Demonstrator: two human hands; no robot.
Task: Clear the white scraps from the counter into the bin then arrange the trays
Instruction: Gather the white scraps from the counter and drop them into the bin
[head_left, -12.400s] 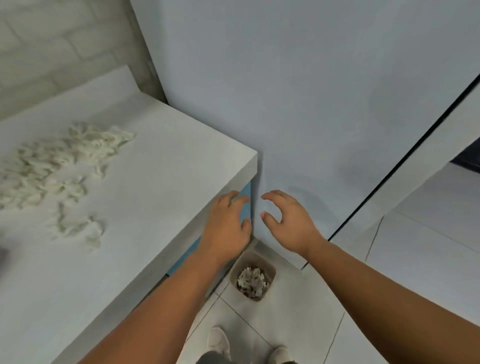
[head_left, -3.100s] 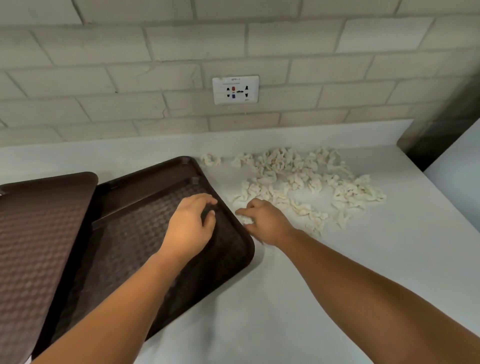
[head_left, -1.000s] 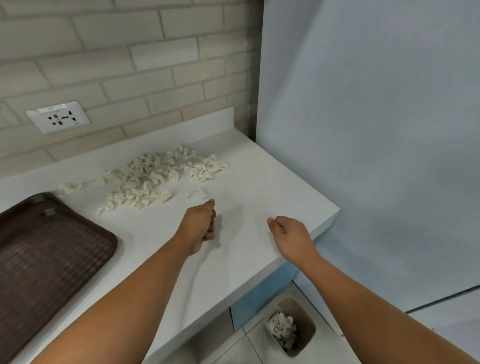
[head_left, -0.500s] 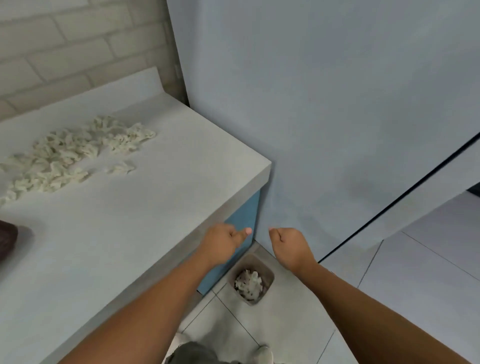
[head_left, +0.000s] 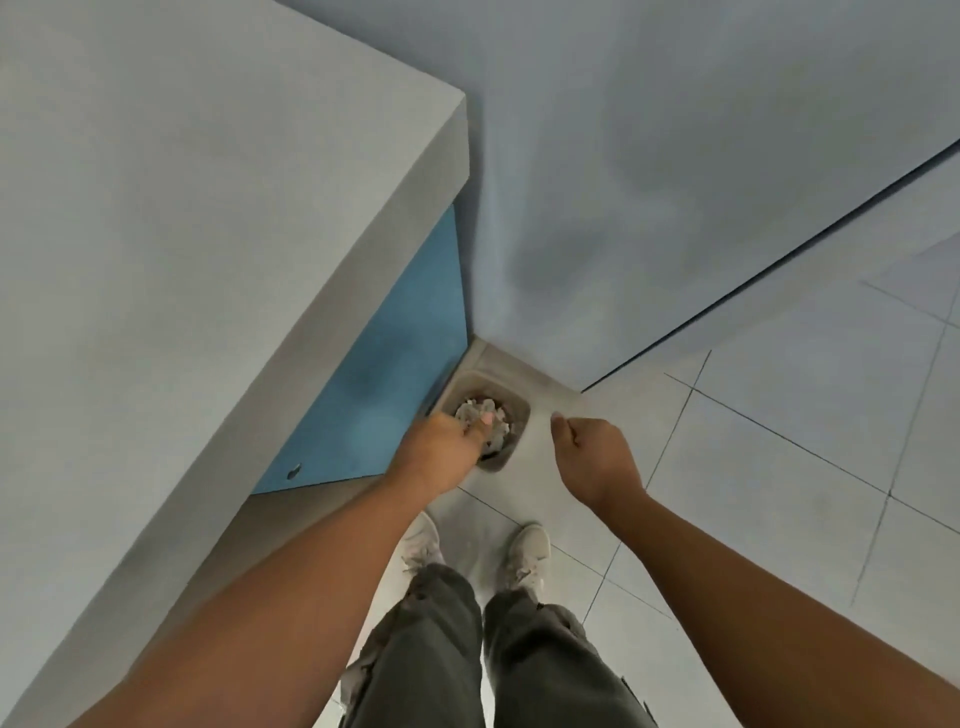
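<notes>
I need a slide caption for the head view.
Left hand over the floor bin of white scraps; right hand fisted beside it.

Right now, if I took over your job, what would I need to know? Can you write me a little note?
The left grip has its fingers curled right over the bin. I cannot see whether it holds scraps.
The right grip is a closed fist beside the bin, and what is inside it is hidden too.
Some white scraps lie in the bin, which is on the floor in the corner by the blue cabinet.
Done: some scraps are binned.
Left: empty both grips into the bin. Check the counter beyond this view for more scraps. Then arrange the trays, which are out of view.
</notes>
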